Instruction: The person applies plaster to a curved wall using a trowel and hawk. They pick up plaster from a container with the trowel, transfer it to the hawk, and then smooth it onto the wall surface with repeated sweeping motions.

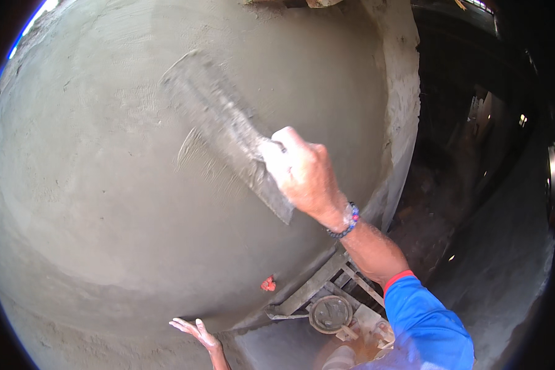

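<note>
most of the wall (105, 203) is coated in wet grey plaster, ridges left beside the trowel (228, 132) at centre frame that the right hand (302, 172) grips shut; left hand (194, 333) spread flat, lower centre.

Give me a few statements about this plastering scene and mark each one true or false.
1. The right hand grips a long flat plastering trowel pressed to the grey wet plaster wall. True.
2. The left hand holds a bucket. False: it rests open on the wall, fingers spread.
3. The right wrist wears a beaded bracelet. True.
4. The sleeve is green. False: the sleeve is blue with a red cuff.
5. A small red mark sits low on the wall. True.
</note>
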Demonstrator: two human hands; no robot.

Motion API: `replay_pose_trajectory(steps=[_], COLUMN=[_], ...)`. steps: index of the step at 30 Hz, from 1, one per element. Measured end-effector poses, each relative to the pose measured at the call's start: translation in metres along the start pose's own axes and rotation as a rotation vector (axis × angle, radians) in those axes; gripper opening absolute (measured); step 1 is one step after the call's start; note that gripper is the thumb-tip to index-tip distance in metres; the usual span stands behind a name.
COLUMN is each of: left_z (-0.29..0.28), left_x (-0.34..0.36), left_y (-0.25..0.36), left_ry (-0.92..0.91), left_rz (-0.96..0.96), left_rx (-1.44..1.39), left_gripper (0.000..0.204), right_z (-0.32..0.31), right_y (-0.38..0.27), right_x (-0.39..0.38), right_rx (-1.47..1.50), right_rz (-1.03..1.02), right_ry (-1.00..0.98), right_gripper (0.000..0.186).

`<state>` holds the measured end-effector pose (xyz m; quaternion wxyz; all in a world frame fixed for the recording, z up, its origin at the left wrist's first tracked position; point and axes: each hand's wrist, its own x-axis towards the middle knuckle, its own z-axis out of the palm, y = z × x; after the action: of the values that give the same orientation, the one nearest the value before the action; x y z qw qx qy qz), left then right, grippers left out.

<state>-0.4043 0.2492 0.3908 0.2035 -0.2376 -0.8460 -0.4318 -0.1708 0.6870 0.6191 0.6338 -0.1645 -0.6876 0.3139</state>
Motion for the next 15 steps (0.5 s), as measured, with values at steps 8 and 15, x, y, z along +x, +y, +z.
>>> replay_pose_trajectory(steps=[8, 15], left_z=[0.004, -0.012], left_x=[0.003, -0.002], left_y=[0.004, 0.010], left_ry=[-0.032, -0.146], left_rz=[-0.039, -0.015], left_rx=[-0.001, 0.151], left_gripper=[0.085, 0.086], right_z=[0.075, 0.004], right_y=[-0.017, 0.038], right_x=[-0.125, -0.256], right_rx=[0.017, 1.086], right_rz=[-0.122, 1.091], right_ry=[-0.291, -0.040], right_gripper=[0.018, 0.029])
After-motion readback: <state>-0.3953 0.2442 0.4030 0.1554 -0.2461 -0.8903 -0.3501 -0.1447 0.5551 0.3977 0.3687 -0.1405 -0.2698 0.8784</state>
